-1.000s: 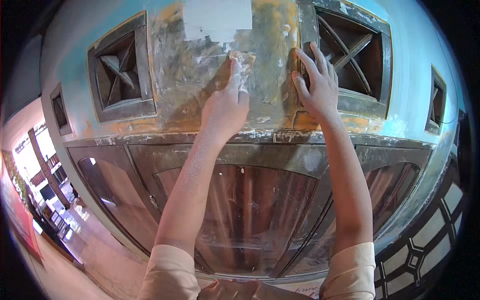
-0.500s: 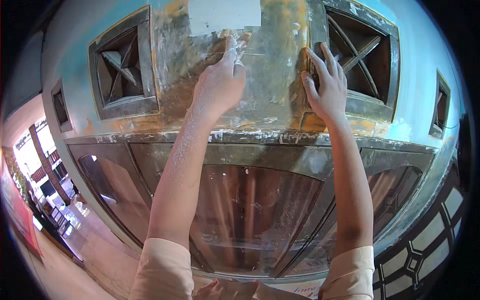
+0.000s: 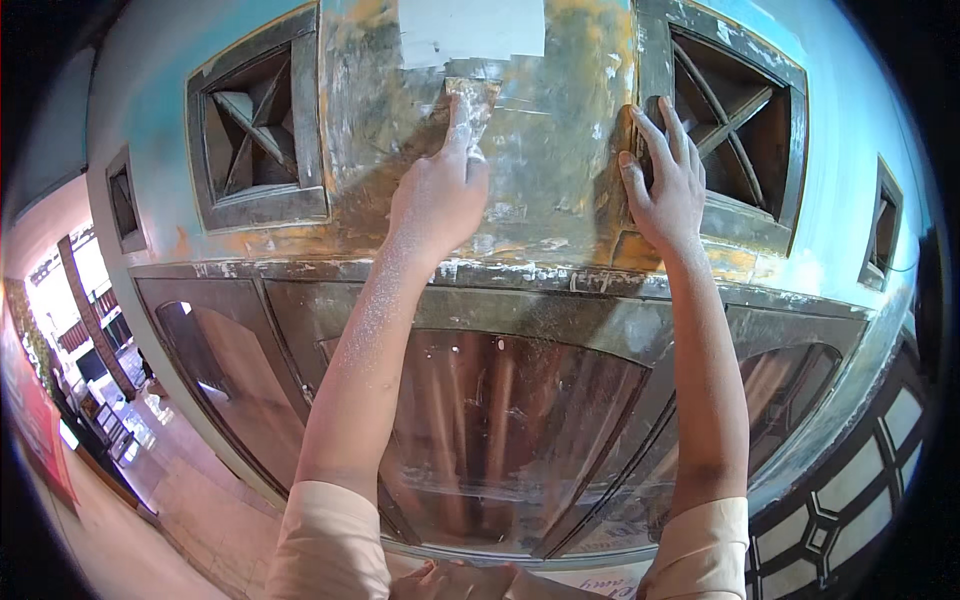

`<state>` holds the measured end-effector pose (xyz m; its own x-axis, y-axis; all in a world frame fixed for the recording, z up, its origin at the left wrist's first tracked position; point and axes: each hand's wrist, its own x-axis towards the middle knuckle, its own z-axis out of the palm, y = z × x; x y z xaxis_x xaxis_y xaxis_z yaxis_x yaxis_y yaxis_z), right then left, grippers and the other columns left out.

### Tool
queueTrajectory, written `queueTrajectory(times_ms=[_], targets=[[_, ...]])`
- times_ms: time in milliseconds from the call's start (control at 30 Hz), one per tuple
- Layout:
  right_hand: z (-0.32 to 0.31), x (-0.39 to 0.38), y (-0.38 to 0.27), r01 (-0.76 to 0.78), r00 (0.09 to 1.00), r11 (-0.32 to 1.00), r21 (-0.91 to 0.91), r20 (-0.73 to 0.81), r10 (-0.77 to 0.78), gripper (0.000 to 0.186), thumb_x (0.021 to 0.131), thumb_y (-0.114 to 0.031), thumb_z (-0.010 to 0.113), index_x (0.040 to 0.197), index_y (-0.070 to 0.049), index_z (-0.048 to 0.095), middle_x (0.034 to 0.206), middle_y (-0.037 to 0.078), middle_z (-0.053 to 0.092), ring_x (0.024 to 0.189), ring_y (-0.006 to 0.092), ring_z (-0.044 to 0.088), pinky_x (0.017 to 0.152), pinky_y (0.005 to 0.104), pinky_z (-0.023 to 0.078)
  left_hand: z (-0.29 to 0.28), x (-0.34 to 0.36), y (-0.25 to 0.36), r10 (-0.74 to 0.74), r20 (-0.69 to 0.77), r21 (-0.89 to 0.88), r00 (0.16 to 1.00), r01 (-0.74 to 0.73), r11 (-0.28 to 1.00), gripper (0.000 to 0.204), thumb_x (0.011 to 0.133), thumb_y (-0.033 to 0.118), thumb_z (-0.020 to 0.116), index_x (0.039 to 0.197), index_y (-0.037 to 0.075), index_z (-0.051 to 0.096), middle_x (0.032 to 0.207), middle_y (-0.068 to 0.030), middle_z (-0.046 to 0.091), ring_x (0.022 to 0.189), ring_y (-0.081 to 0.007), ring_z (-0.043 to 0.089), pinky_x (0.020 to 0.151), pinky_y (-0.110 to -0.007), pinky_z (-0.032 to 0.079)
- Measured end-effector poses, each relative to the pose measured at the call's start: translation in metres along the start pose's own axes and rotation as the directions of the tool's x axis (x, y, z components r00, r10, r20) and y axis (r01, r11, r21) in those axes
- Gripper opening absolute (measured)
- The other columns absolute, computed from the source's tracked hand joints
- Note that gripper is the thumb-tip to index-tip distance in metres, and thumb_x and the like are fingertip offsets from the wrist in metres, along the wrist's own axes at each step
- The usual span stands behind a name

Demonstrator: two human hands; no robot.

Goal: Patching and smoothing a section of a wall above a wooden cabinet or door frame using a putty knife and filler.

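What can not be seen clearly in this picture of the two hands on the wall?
Head view only:
- Scraper: its handle is hidden inside the left hand.
- Right hand: its palm faces the wall, so contact is hidden.
- White patch: cut off by the top edge.

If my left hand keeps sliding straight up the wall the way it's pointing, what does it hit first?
The left hand presses a putty knife against the scraped wall strip, pointing up. Straight ahead, the blade's edge would first meet the pale grey patch just above it; they look nearly touching already.
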<state>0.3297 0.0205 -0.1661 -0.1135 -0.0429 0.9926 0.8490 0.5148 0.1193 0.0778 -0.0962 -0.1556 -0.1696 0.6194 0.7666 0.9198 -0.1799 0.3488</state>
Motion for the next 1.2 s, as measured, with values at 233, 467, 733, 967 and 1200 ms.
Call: queueTrajectory(times_ms=[233,467,733,967,1200], targets=[[0.0,0.001,0.001,0.015,1.0,1.0,0.022,-0.012,-0.015,0.055,0.097,-0.034,0.065,0.15,-0.029,0.052,0.162,0.007,0.039,0.143,0.0337,0.043,0.117,0.0497,0.035,-0.024,0.015,-0.005,0.051,-0.008,-0.112,0.999,-0.052,0.992,0.071,0.098,0.027,0.045,0.163,0.011,0.023,0.093,-0.0296,0.071,0.088,-0.046,0.069,0.085,-0.054,0.053],[-0.004,0.001,-0.001,0.01,1.0,0.999,0.042,-0.002,-0.01,0.056,0.094,-0.028,0.066,0.149,-0.027,0.053,0.163,0.008,0.04,0.141,0.0341,0.045,0.116,0.0491,0.036,-0.029,-0.007,-0.055,0.028,-0.091,-0.072,0.995,-0.034,0.997,0.072,0.097,0.027,0.051,0.163,0.017,0.027,0.088,-0.0271,0.071,0.084,-0.0416,0.071,0.084,-0.051,0.054],[-0.002,0.002,-0.002,0.026,1.0,0.998,0.053,-0.007,-0.026,0.055,0.095,-0.029,0.066,0.149,-0.026,0.054,0.163,0.007,0.04,0.142,0.0343,0.044,0.116,0.0483,0.036,-0.053,0.008,-0.079,-0.006,-0.104,-0.085,0.995,-0.003,0.996,0.065,0.098,0.03,0.046,0.161,0.017,0.034,0.096,-0.028,0.072,0.092,-0.0434,0.071,0.088,-0.052,0.052],[0.001,0.0,0.003,0.014,1.0,1.0,0.012,0.013,-0.015,0.057,0.097,-0.03,0.064,0.152,-0.029,0.049,0.166,0.004,0.034,0.146,0.034,0.041,0.119,0.0498,0.034,-0.067,0.032,-0.069,-0.012,-0.097,0.061,0.995,0.018,0.998,0.066,0.099,0.034,0.041,0.162,0.018,0.031,0.107,-0.0271,0.072,0.102,-0.0438,0.069,0.094,-0.053,0.053],[-0.001,0.0,0.0,-0.002,1.0,1.0,0.011,0.015,0.002,0.056,0.099,-0.034,0.062,0.153,-0.029,0.049,0.166,0.005,0.035,0.146,0.0346,0.04,0.119,0.0501,0.033,-0.086,0.063,-0.065,0.058,-0.141,0.123,0.988,-0.041,0.992,0.067,0.098,0.034,0.042,0.162,0.019,0.032,0.101,-0.0241,0.073,0.099,-0.0395,0.071,0.092,-0.051,0.053]])
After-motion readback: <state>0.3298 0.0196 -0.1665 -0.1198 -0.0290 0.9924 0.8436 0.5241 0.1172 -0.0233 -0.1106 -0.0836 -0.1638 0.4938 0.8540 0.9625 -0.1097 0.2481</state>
